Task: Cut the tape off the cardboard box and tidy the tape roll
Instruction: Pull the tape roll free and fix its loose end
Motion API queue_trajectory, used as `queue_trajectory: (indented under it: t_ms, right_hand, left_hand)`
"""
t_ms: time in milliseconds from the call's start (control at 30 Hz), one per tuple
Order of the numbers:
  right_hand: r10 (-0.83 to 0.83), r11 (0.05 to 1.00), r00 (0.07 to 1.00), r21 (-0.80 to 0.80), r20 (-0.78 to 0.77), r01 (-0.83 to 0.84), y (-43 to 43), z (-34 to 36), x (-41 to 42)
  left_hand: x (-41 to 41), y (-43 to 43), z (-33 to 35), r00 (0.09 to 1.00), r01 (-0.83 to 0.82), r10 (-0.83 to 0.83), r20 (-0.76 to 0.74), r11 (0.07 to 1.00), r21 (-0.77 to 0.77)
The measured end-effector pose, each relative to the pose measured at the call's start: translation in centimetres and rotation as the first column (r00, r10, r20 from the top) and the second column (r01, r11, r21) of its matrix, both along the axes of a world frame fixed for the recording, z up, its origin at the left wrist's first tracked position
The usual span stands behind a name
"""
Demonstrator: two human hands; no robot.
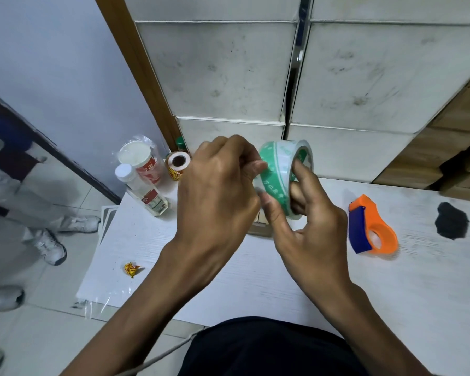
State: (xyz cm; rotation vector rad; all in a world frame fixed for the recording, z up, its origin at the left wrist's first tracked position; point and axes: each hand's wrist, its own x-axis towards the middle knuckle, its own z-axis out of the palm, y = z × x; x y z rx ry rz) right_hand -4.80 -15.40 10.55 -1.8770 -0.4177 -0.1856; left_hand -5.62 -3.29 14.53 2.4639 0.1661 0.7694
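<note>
A roll of clear tape with green print (278, 165) is held up above the white table (255, 272). My right hand (310, 226) grips it, with fingers through its core and the thumb on its outer face. My left hand (217, 191) pinches the roll's outer layer at its left side with thumb and fingertips. A small piece of brown cardboard box (261, 226) shows on the table between and below my hands, mostly hidden. An orange and blue tape cutter (371, 229) lies on the table to the right of my hands.
At the table's back left stand a plastic bottle (144, 191), a bagged paper cup (139, 158) and a sticker roll (177, 165). A crumpled yellow wrapper (131, 269) lies front left, a black smudge (451, 223) far right. White stacked boxes (228, 77) rise behind. A person's legs and shoes (49, 240) stand left.
</note>
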Motion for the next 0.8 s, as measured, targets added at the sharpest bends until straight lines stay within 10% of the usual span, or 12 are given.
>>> queue_trajectory:
  t_ms: [433,800]
  right_hand:
    - [0.152,0.977,0.978,0.173,-0.144,-0.127,-0.4,1.5,0.8]
    - [0.052,0.998,0.999,0.028,0.01,-0.052,-0.8,1.9,0.9]
  left_hand:
    - [-0.3,-1.1,1.0,0.995,-0.032,0.011,0.102,0.978,0.205]
    - [-0.3,-0.7,1.7,0.989,0.14,-0.133,0.071,0.983,-0.116]
